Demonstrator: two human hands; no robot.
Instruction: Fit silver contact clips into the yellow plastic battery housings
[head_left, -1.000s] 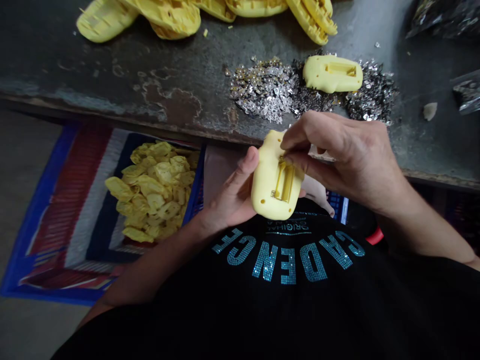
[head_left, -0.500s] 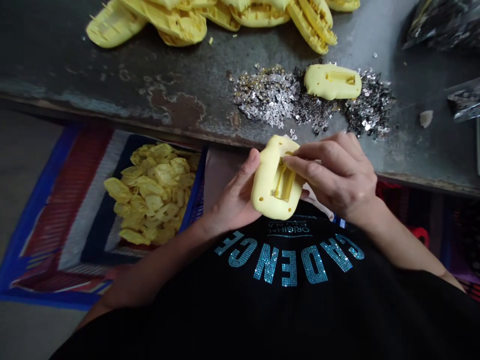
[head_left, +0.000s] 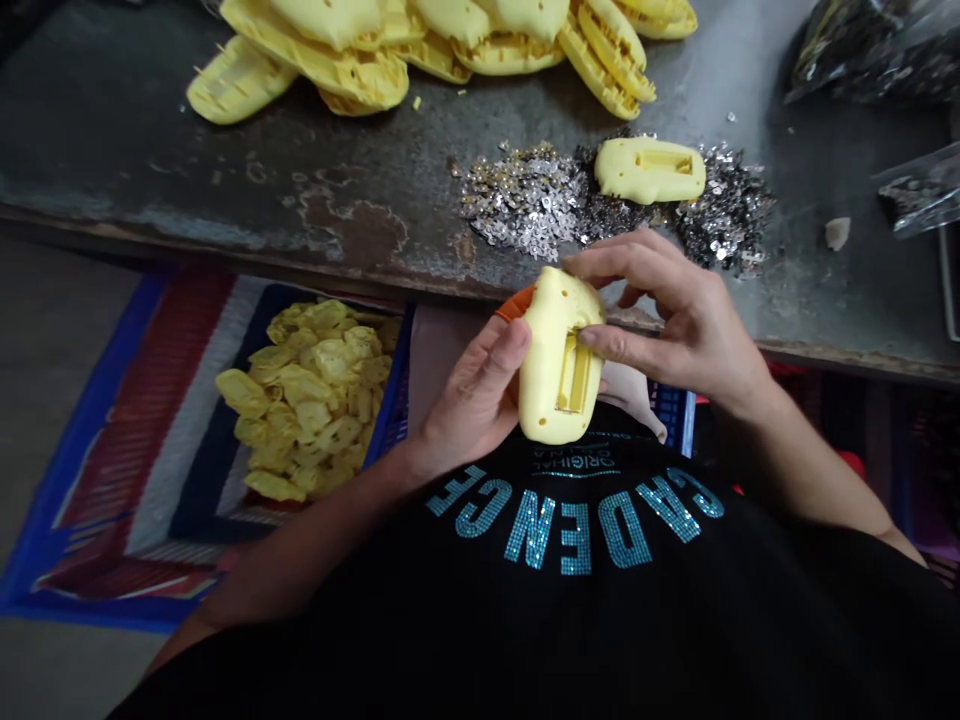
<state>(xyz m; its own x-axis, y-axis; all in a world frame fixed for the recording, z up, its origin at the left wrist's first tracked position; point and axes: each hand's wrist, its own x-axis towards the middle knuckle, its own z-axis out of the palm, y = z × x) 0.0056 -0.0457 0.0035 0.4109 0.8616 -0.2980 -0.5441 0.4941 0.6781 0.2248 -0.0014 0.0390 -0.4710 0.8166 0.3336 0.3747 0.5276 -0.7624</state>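
Matt, smooth yellow plastic moulding (head_left: 553, 345) against a rough, worn metal worktop (head_left: 172, 170), glossy silver sequins (head_left: 525, 200) and a black cloth shirt (head_left: 465, 630).

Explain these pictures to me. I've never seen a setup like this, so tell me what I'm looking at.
There is no machine here, just a person's two bare hands, seen from a camera worn on the head and looking forward and down. That is why a black shirt with studded lettering fills the bottom of the view. The left hand cradles a yellow moulded piece with a rectangular slot, while the right hand grips its upper part between finger and thumb. Ahead is a worn dark table bearing a heap of similar yellow pieces, silvery sequins and another yellow piece lying on them. Below the table edge, a blue-rimmed crate holds smaller yellow pieces.
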